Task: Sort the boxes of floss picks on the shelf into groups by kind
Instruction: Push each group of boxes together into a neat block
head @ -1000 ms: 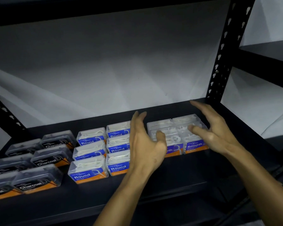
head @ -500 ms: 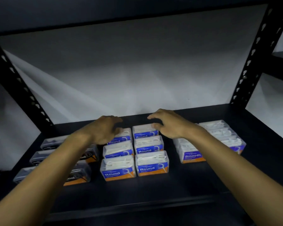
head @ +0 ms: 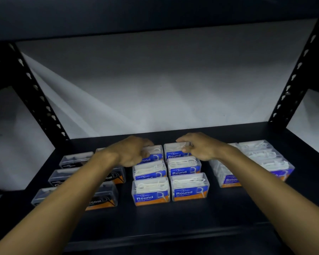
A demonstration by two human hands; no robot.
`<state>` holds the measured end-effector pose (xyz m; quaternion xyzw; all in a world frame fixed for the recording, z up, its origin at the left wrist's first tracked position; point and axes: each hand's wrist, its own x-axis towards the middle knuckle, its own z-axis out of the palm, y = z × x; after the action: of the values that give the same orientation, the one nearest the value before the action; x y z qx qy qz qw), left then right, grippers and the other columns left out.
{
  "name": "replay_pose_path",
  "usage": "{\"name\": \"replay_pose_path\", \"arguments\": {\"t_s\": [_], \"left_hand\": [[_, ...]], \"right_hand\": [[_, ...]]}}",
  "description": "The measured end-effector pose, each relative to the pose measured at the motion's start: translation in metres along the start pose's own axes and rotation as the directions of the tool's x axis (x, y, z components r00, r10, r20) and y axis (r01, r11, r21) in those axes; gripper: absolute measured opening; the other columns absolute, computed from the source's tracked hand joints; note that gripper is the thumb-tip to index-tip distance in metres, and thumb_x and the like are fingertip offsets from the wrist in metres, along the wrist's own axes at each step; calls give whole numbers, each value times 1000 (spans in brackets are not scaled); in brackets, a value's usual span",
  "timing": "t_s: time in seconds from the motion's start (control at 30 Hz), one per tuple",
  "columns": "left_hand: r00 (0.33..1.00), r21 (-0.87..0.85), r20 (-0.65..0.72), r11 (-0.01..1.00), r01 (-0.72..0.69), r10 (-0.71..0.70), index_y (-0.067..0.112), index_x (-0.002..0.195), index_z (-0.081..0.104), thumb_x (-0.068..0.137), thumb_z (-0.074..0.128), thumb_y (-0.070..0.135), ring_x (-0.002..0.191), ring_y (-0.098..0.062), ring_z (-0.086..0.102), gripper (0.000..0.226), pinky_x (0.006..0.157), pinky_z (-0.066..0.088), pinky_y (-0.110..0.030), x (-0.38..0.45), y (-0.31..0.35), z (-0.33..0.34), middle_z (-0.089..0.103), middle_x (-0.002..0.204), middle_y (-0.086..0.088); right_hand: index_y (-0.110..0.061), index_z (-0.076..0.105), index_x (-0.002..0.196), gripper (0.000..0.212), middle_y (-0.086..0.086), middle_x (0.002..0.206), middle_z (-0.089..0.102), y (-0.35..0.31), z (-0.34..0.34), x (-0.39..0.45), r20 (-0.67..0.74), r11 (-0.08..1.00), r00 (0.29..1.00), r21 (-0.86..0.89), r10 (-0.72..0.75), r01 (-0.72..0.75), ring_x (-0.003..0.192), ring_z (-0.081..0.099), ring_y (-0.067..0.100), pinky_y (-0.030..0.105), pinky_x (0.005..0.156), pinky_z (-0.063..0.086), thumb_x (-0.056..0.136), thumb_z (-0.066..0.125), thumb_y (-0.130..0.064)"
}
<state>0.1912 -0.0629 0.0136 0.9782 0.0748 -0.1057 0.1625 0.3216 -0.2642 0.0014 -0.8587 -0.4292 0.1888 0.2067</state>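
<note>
On the shelf (head: 173, 219), the left hand (head: 132, 153) curls its fingers around the back-left Round box (head: 153, 153); the right hand (head: 199, 148) pinches the back-right Round box (head: 174, 151). Charcoal boxes (head: 75, 160) sit at 9 o'clock, partly hidden by the left forearm; Smooth boxes (head: 261, 159) at 3 o'clock.
</note>
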Motion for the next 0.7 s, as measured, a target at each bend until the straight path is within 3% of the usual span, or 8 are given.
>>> {"name": "replay_pose_path", "arguments": {"t_s": [0.17, 0.43, 0.7], "left_hand": [[999, 1, -30, 999, -33, 33, 27, 127, 58, 97, 56, 28, 109, -8, 57, 30, 92, 51, -33, 0, -1, 2, 62, 128, 8], [999, 14, -11, 999, -41, 41, 26, 135, 54, 98, 55, 29, 121, -11, 52, 38, 99, 46, -32, 0, 4, 1, 55, 139, 6], [999, 24, 0, 999, -35, 35, 22, 140, 50, 98, 55, 27, 128, -13, 48, 42, 98, 41, -27, 1, 7, 2, 50, 145, 3]], "right_hand": [[-16, 50, 135, 40, 4, 133, 52, -1, 2, -1, -20, 999, 1000, 33, -9, 9, 105, 49, 9, 26, 88, 45, 95, 52, -15], [-16, 50, 134, 39, 5, 133, 52, -2, 3, -3, -25, 999, 1000, 40, -13, 14, 105, 48, 9, 27, 88, 47, 95, 52, -14], [-19, 45, 139, 44, 4, 140, 46, 1, 4, -1, -4, 1000, 1000, 27, -3, 3, 119, 48, 15, 27, 90, 45, 95, 51, -16]]}}
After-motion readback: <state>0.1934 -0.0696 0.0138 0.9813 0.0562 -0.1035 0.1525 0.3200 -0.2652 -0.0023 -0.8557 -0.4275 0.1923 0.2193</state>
